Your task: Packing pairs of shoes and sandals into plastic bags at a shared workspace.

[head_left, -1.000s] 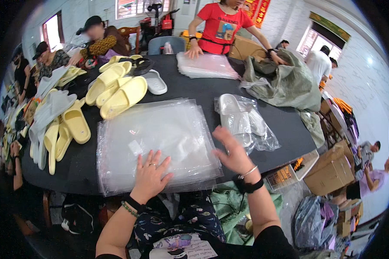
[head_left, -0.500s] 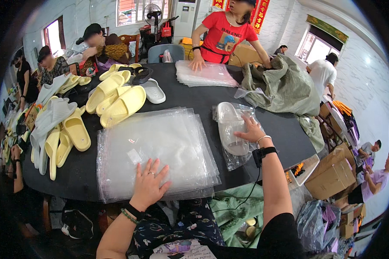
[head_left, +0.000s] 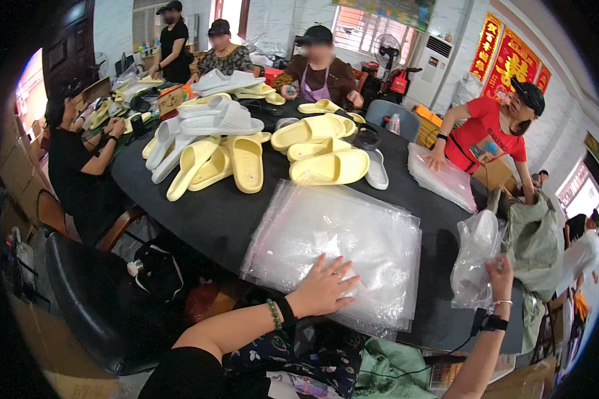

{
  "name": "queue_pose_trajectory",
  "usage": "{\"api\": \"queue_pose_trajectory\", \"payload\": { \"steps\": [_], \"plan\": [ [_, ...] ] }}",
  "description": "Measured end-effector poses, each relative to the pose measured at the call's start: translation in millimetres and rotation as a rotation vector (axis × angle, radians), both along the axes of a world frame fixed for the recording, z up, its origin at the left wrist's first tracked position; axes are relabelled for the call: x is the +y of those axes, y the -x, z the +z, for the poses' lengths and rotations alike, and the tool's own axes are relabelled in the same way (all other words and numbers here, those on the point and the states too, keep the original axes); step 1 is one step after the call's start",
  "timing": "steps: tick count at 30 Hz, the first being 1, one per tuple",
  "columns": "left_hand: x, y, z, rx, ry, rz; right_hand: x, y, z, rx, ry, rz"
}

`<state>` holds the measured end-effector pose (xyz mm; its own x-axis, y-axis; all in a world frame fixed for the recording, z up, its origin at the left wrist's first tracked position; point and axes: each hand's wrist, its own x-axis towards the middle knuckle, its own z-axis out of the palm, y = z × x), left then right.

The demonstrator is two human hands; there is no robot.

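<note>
since the earlier frame, the bagged slippers (head_left: 479, 233) have shifted right, away from the stack of clear bags (head_left: 373, 233). the right hand (head_left: 500, 271), spread over them before, is now curled closed on the right side of their plastic. we also note that our view has swung left.

left hand (head_left: 323, 289): palm down, fingers spread, pressed flat on the stack near its front edge; nothing gripped. it has not left the stack.

the bagged slippers, white through the film, are at the right side of the black surface (head_left: 199, 213), just beside the green sack (head_left: 532, 246). we cannot tell whether they are lifted or resting.

writing: red banners (head_left: 512, 60) on the far wall carry large gold characters; the red shirt (head_left: 486, 123) of the co-worker opposite bears a printed picture. glare crosses the stack, and we can read no print there.

edges: the surface curves along its near side, and the stack reaches that edge, its sheets fanned unevenly. a strip of black shows between stack and bagged slippers. yellow slippers (head_left: 329, 167) sit right behind the stack, their nearest sole at its back edge; a mixed heap of grey and yellow slippers (head_left: 219, 120) bounds the left. beyond, the co-worker's hand (head_left: 436, 158) presses a second stack (head_left: 439, 179).
</note>
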<state>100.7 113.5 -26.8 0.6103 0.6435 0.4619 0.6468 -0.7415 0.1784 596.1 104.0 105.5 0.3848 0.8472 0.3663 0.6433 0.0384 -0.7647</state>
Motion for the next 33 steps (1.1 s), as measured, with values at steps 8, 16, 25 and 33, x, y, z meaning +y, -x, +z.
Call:
{"api": "queue_pose_trajectory", "payload": {
  "steps": [8,16,25,33],
  "plan": [
    [0,-4,18,-0.08,0.068,-0.057,9,139,99,-0.088,-0.143,0.388],
    [2,45,56,-0.439,0.062,0.12,40,245,80,-0.596,-0.066,0.797],
    [11,82,92,-0.434,-0.218,0.311,46,207,-9,-0.538,0.14,0.451],
    [71,95,66,-0.453,0.235,0.465,89,188,-22,-0.035,0.281,0.186]
  ]
}}
